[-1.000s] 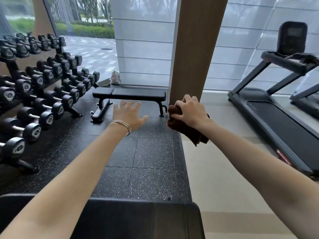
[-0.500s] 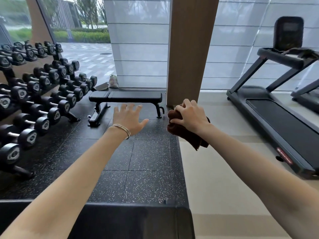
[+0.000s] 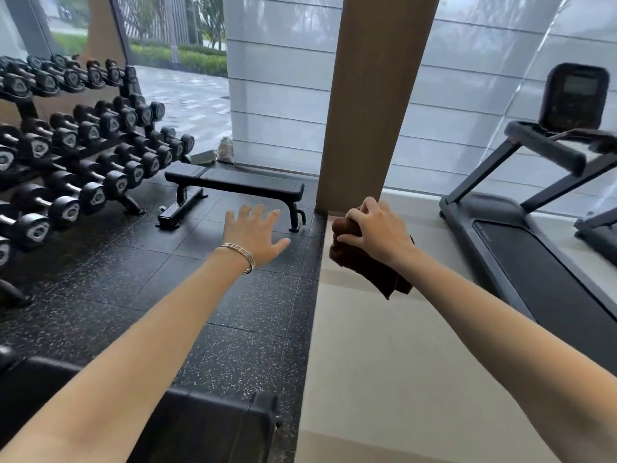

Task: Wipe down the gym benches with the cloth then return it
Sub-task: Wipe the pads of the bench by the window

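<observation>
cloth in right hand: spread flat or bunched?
Bunched. The dark brown cloth is crumpled in the right hand, fingers closed over its top, with a loose end hanging below the wrist.

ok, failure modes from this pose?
1. The brown cloth hangs loose below the right hand; a trailing corner could slip free.
2. The flat bench is well ahead, so nothing is being wiped yet.
3. Its floor-level foot and the dumbbell rack crowd the left approach: trip risk.
</observation>
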`<control>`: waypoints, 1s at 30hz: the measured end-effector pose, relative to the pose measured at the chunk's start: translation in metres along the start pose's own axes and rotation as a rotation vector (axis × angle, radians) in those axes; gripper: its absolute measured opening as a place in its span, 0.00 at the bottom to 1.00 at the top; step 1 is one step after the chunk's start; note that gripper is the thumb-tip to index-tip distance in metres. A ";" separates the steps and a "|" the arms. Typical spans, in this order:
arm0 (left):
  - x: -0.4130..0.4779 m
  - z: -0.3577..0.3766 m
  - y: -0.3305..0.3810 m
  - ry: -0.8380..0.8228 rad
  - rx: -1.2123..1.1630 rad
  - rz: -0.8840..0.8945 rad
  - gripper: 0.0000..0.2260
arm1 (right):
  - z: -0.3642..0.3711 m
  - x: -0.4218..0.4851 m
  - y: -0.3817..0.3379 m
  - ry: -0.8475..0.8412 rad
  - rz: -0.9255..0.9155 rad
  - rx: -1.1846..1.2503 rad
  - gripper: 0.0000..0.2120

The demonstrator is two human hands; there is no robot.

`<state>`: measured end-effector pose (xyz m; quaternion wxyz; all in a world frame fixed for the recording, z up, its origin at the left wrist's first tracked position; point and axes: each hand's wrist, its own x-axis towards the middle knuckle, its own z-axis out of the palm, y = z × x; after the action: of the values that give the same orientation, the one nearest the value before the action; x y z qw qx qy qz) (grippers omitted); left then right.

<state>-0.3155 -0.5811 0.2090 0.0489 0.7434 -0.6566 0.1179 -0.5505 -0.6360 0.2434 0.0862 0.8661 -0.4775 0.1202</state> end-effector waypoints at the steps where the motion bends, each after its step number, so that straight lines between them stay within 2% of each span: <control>1: 0.005 -0.001 0.007 0.006 0.006 -0.003 0.30 | 0.001 0.002 0.011 0.004 -0.004 0.001 0.20; 7: 0.043 0.005 0.039 0.009 0.053 -0.010 0.30 | 0.022 0.027 0.059 0.021 -0.040 0.033 0.20; 12: 0.090 0.040 0.061 -0.065 0.061 -0.032 0.30 | 0.059 0.062 0.097 -0.010 -0.077 0.028 0.20; 20: 0.224 0.068 0.070 -0.047 0.052 -0.054 0.30 | 0.088 0.184 0.169 -0.035 -0.084 0.015 0.19; 30: 0.361 0.104 0.076 -0.048 0.064 -0.081 0.30 | 0.133 0.326 0.221 -0.040 -0.160 0.055 0.20</control>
<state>-0.3397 -0.9631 0.1887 0.0138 0.7733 -0.6227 0.1188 -0.5532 -1.0507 0.2186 0.0621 0.9057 -0.4051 0.1087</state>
